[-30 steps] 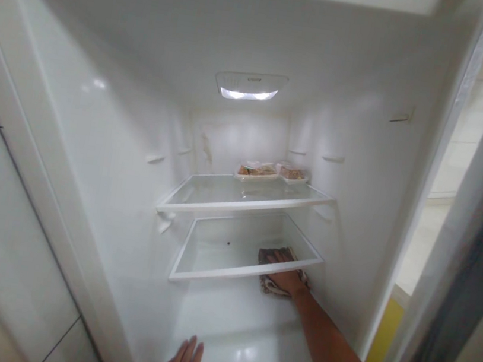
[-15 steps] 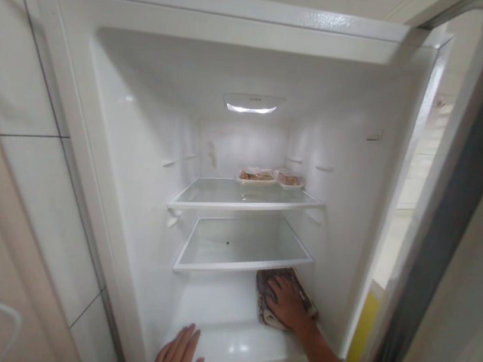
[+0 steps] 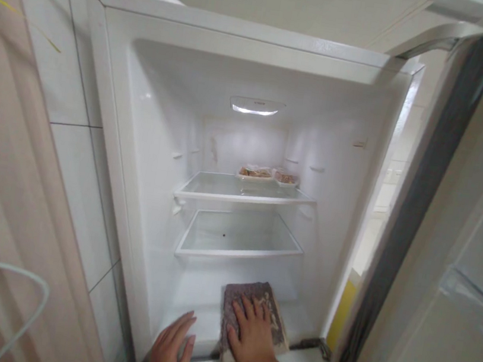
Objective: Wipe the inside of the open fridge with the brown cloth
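Fridge (image 3: 132, 129) interior, door open, serves as ref. landmark. Right hand (image 3: 252, 338) lies flat, palm down, on brown cloth (image 3: 251, 302) at fridge floor, front edge, approx. centre-right of opening. Fingers (image 3: 245, 310) spread and extended over cloth top; no pinch, no curl around fabric; pressure contact only. Cloth is folded, roughly rectangular, front edge overlapping fridge lip.

Left hand (image 3: 168, 350) rests just beside cloth, to its left, on same front lip of fridge floor. Fingers straight, held close together, palm down; holds nothing. Left hand and cloth: near, not touching as far as visible.

Above cloth: lower glass shelf (image 3: 239, 243), bare apart from one small dark speck. Above that: upper glass shelf (image 3: 244, 192), carrying two food trays (image 3: 267, 175) at rear, side by side, contents brownish, detail too small to tell. Interior lamp (image 3: 255, 107) lit at fridge ceiling. Fridge door (image 3: 461, 248) stands open at right of cavity. Tiled wall (image 3: 74, 121) borders fridge at left.
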`<move>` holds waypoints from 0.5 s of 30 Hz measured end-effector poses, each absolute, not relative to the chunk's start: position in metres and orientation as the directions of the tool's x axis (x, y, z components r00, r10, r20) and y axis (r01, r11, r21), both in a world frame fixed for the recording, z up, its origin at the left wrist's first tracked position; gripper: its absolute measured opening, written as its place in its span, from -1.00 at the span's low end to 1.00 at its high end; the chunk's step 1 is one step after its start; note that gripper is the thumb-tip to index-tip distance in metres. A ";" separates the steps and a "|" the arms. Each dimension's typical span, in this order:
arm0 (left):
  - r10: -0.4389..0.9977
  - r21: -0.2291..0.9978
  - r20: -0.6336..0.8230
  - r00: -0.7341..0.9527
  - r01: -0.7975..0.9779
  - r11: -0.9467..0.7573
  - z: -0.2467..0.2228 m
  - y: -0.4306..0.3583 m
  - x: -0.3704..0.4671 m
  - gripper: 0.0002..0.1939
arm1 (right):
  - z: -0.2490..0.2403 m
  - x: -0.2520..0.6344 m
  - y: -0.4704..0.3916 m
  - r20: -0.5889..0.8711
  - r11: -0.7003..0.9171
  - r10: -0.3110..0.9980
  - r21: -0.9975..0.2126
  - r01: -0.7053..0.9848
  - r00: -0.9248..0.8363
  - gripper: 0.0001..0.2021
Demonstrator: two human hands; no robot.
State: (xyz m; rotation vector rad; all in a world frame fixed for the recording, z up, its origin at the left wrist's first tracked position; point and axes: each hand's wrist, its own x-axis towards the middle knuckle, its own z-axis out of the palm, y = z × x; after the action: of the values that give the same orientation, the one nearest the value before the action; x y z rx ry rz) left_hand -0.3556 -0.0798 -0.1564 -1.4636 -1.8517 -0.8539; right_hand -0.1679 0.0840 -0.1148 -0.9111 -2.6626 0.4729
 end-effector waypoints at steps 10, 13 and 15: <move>0.470 0.497 0.724 -0.505 0.854 0.153 -0.141 -0.134 -0.340 -0.63 | -0.098 -0.303 -0.019 0.076 0.837 0.458 -0.372 0.401 -0.886 -0.37; 0.510 0.474 0.703 -0.496 0.861 0.184 -0.154 -0.136 -0.338 -0.64 | -0.102 -0.293 -0.011 0.096 0.864 0.390 -0.381 0.329 -0.916 -0.27; 0.539 0.415 0.714 -0.446 0.890 0.187 -0.165 -0.131 -0.336 -0.64 | -0.101 -0.280 -0.001 0.091 0.864 0.372 -0.398 0.309 -0.924 -0.27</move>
State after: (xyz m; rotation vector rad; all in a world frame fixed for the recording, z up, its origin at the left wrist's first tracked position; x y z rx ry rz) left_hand -0.3362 -0.1312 -0.1649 -1.3404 -2.0598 -1.1595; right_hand -0.2803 -0.0011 -0.1009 -0.5287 -2.8718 0.5727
